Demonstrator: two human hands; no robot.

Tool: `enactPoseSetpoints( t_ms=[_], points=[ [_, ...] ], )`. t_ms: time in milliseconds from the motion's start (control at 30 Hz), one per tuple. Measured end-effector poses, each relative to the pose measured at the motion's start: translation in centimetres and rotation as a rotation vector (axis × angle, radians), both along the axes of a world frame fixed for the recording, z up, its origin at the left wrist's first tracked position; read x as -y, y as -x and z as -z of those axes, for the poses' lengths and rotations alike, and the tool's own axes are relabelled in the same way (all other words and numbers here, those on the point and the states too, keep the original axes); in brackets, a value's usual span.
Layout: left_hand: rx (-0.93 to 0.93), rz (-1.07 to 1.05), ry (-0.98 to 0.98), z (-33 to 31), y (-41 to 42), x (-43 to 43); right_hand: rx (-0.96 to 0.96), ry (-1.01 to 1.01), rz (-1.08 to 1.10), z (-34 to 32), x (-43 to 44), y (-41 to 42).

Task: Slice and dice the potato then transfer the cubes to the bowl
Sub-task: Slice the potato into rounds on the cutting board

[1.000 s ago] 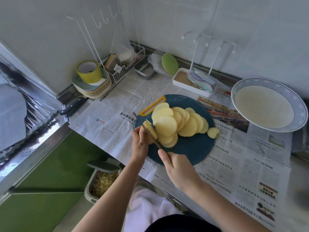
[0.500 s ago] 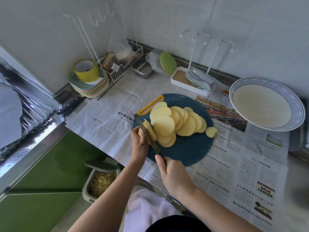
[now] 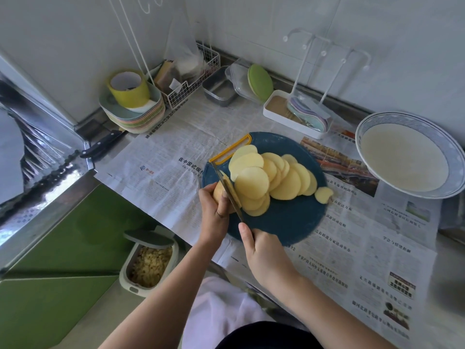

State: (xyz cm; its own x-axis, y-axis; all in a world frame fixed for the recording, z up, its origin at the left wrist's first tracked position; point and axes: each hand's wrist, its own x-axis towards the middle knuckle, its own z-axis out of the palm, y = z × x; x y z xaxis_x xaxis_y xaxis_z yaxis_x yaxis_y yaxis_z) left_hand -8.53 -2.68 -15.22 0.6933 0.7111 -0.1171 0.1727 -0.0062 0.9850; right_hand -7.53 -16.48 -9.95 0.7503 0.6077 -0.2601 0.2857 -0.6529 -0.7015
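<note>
The left hand (image 3: pixel 214 210) curls its fingers round the one uncut potato end (image 3: pixel 219 195), pinning it at the left edge of the chopping board (image 3: pixel 289 222). The right hand (image 3: pixel 266 253), nearer the body, is closed round the handle of a single knife (image 3: pixel 231 197). Its blade runs away from the hand, across the cut face of the potato end and just beside the left fingertips. One fresh slice stands on edge against the far side of the blade. To the right of both hands the finished slices (image 3: pixel 251 183) lie fanned and overlapping across the middle of the round dark-blue board. There are about a dozen, though the overlap hides the exact count. One smaller piece (image 3: pixel 324 195) lies at the right tip of the fan, just beside the last slice. No cubes are cut yet. The one bowl (image 3: pixel 402 157), white with a blue rim, sits well apart on the far right and holds nothing. Board and bowl rest on newspaper (image 3: pixel 163 177) spread over the bench (image 3: pixel 450 285). A second knife (image 3: pixel 103 144) with a black handle lies at the bench's left edge. One open bin (image 3: pixel 148 263) of scraps stands below it.
</note>
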Motion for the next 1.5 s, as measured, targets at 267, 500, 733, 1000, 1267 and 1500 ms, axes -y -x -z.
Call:
enactPoseSetpoints(
  t_ms=[267,500,733,1000,1267,1500],
  points=[
    [-0.005,0.016,0.013,0.4,0.2,-0.4,-0.052,0.017,-0.005,0.3,-1.0,-0.5],
    [0.015,0.039,0.001,0.2,0.3,-0.5,-0.111,0.076,-0.018,0.2,-2.0,-1.5],
    [0.01,0.03,0.002,0.3,0.3,-0.5,-0.169,0.155,-0.033,-0.4,-2.7,-2.6],
    [0.007,0.017,0.004,0.6,0.5,-0.6,-0.406,0.144,0.083,0.9,-2.3,-4.1],
    [0.004,-0.005,-0.003,0.5,0.3,-0.6,-1.046,-0.257,0.362,0.1,-0.8,-4.9],
    [0.001,-0.016,-0.034,0.1,-0.1,-0.1,-0.989,-0.284,0.27,-1.5,0.1,-4.9]
  ],
)
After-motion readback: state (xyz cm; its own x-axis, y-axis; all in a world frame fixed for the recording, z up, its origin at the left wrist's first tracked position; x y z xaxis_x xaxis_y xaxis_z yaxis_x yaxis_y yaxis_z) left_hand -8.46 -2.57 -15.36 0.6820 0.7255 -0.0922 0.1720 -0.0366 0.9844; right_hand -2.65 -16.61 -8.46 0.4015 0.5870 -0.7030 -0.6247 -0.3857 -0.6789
